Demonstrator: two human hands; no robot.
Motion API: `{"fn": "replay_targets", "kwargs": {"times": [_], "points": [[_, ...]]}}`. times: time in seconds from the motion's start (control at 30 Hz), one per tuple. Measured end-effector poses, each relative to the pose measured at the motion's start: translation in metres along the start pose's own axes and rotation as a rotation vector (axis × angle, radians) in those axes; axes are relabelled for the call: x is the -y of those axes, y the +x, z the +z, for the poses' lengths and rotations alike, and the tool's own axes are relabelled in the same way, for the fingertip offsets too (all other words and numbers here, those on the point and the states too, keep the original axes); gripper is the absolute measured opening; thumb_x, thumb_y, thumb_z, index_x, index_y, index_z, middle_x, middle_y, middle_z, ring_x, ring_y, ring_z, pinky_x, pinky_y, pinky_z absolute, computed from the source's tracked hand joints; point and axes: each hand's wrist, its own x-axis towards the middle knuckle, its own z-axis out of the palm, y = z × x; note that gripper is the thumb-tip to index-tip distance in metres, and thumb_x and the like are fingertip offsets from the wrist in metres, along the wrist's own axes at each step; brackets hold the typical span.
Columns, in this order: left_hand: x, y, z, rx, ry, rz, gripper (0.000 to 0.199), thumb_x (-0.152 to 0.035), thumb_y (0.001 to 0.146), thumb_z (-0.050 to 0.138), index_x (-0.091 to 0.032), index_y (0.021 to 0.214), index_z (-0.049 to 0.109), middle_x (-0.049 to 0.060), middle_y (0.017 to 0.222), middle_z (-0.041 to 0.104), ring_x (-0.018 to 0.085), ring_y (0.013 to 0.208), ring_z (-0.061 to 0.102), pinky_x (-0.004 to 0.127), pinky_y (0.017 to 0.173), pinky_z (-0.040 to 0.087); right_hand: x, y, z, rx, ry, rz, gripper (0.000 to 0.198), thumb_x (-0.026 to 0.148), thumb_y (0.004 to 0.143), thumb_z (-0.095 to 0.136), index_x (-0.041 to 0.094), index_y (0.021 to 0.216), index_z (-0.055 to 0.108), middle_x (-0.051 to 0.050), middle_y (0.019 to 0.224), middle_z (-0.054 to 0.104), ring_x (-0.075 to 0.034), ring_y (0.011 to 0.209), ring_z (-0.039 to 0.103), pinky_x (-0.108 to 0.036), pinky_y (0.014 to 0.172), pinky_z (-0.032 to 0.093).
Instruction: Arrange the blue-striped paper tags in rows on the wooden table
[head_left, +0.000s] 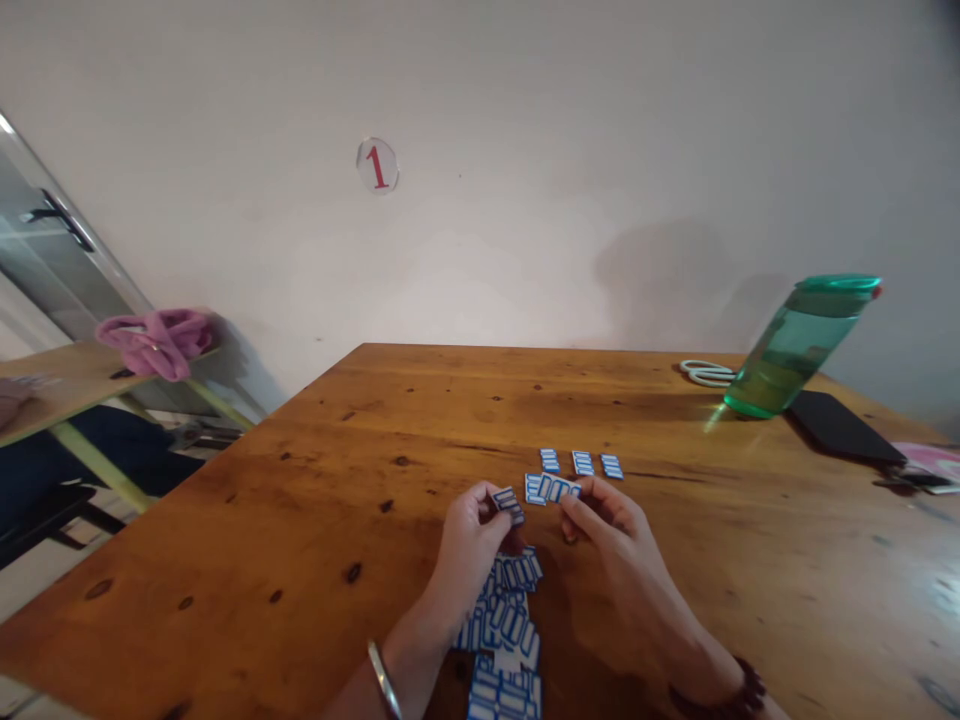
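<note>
My left hand (pixel 476 530) pinches a small sheet of blue-edged white labels (pixel 508 503) between thumb and fingers. In my right hand (pixel 604 515) is a similar label sheet (pixel 556 489), gripped at its right end. That sheet overlaps another label sheet (pixel 534 488) on the table. Just beyond lie three more pieces in a row: a left one (pixel 550 460), a middle one (pixel 583 463) and a right one (pixel 611 466). A loose heap of label sheets (pixel 510 630) spreads below my left hand, partly covered by my wrist. Any print on the labels is too small to read.
The wooden table (pixel 420 420) reaches to the wall. At the back right a green water bottle (pixel 802 345) appears tilted beside a white cable (pixel 705 374) and a dark flat device (pixel 844 427). On another table at left is a pink fuzzy item (pixel 161 340).
</note>
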Motion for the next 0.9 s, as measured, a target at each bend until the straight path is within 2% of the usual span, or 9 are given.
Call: {"fn": "replay_targets", "kwargs": {"times": [0.07, 0.23, 0.33, 0.4, 0.5, 0.57, 0.67, 0.73, 0.9], "points": [[0.003, 0.002, -0.001, 0.0, 0.117, 0.055, 0.002, -0.018, 0.062, 0.053, -0.018, 0.06, 0.051, -0.004, 0.048, 0.051, 0.012, 0.041, 0.048, 0.023, 0.044, 0.038, 0.001, -0.001, 0.0, 0.002, 0.015, -0.003, 0.023, 0.037, 0.073, 0.059, 0.019, 0.063, 0.051, 0.003, 0.053, 0.051, -0.011, 0.051, 0.043, -0.023, 0.05, 0.032], [0.001, 0.002, -0.003, -0.095, 0.434, 0.207, 0.005, -0.014, 0.061, 0.057, -0.016, 0.057, 0.06, 0.0, 0.058, 0.055, 0.014, 0.057, 0.05, 0.024, 0.056, 0.037, 0.004, -0.004, 0.001, 0.092, 0.058, 0.018, 0.021, 0.036, 0.075, 0.059, 0.018, 0.065, 0.054, -0.001, 0.057, 0.062, -0.014, 0.057, 0.053, -0.025, 0.056, 0.038], [-0.003, 0.0, -0.003, -0.115, 0.459, 0.265, 0.014, -0.004, 0.057, 0.053, -0.017, 0.056, 0.06, -0.001, 0.061, 0.056, 0.014, 0.061, 0.051, 0.024, 0.059, 0.036, 0.003, -0.004, 0.003, 0.159, 0.127, 0.086, 0.019, 0.035, 0.071, 0.063, 0.018, 0.068, 0.056, -0.003, 0.065, 0.066, -0.016, 0.064, 0.058, -0.025, 0.06, 0.042], [-0.005, -0.001, -0.002, -0.102, 0.379, 0.254, 0.015, -0.004, 0.057, 0.052, -0.017, 0.057, 0.059, -0.001, 0.06, 0.057, 0.014, 0.061, 0.052, 0.023, 0.059, 0.037, 0.001, -0.004, 0.005, 0.158, 0.165, 0.143, 0.018, 0.034, 0.068, 0.066, 0.018, 0.068, 0.058, -0.001, 0.065, 0.065, -0.013, 0.059, 0.057, -0.023, 0.056, 0.041], [-0.006, -0.001, 0.0, -0.087, 0.117, 0.177, 0.009, -0.009, 0.059, 0.055, -0.017, 0.057, 0.058, -0.003, 0.055, 0.056, 0.012, 0.055, 0.05, 0.022, 0.056, 0.037, -0.004, -0.004, 0.006, 0.149, 0.242, 0.232, 0.017, 0.031, 0.066, 0.069, 0.017, 0.068, 0.06, 0.001, 0.064, 0.062, -0.01, 0.055, 0.054, -0.019, 0.05, 0.04], [-0.005, -0.002, 0.001, -0.069, -0.114, 0.103, 0.005, -0.012, 0.058, 0.059, -0.016, 0.059, 0.058, -0.003, 0.056, 0.056, 0.011, 0.054, 0.05, 0.021, 0.056, 0.037, -0.006, -0.004, 0.007, 0.153, 0.34, 0.283, 0.017, 0.028, 0.063, 0.072, 0.016, 0.068, 0.061, 0.001, 0.066, 0.064, -0.01, 0.059, 0.056, -0.019, 0.055, 0.043], [-0.004, -0.003, 0.002, -0.018, -0.396, -0.023, 0.01, -0.014, 0.056, 0.066, -0.015, 0.066, 0.062, -0.002, 0.062, 0.061, 0.009, 0.055, 0.052, 0.02, 0.057, 0.038, -0.007, -0.004, 0.006, 0.162, 0.466, 0.324, 0.017, 0.024, 0.06, 0.075, 0.016, 0.065, 0.061, 0.0, 0.07, 0.065, -0.011, 0.066, 0.06, -0.02, 0.063, 0.046], [-0.004, -0.004, 0.003, 0.023, -0.477, -0.091, 0.014, -0.015, 0.055, 0.069, -0.013, 0.068, 0.064, -0.001, 0.062, 0.062, 0.007, 0.053, 0.051, 0.018, 0.053, 0.036, -0.007, -0.004, 0.005, 0.17, 0.496, 0.331, 0.016, 0.023, 0.06, 0.075, 0.016, 0.065, 0.061, -0.001, 0.071, 0.066, -0.011, 0.067, 0.061, -0.02, 0.064, 0.046], [-0.004, -0.004, 0.004, 0.057, -0.466, -0.16, 0.015, -0.019, 0.055, 0.071, -0.01, 0.067, 0.066, 0.0, 0.056, 0.062, 0.007, 0.048, 0.05, 0.017, 0.048, 0.035, -0.006, -0.006, 0.008, 0.194, 0.452, 0.348, 0.016, 0.024, 0.063, 0.073, 0.016, 0.069, 0.06, 0.0, 0.07, 0.065, -0.011, 0.062, 0.059, -0.02, 0.059, 0.045]]}}
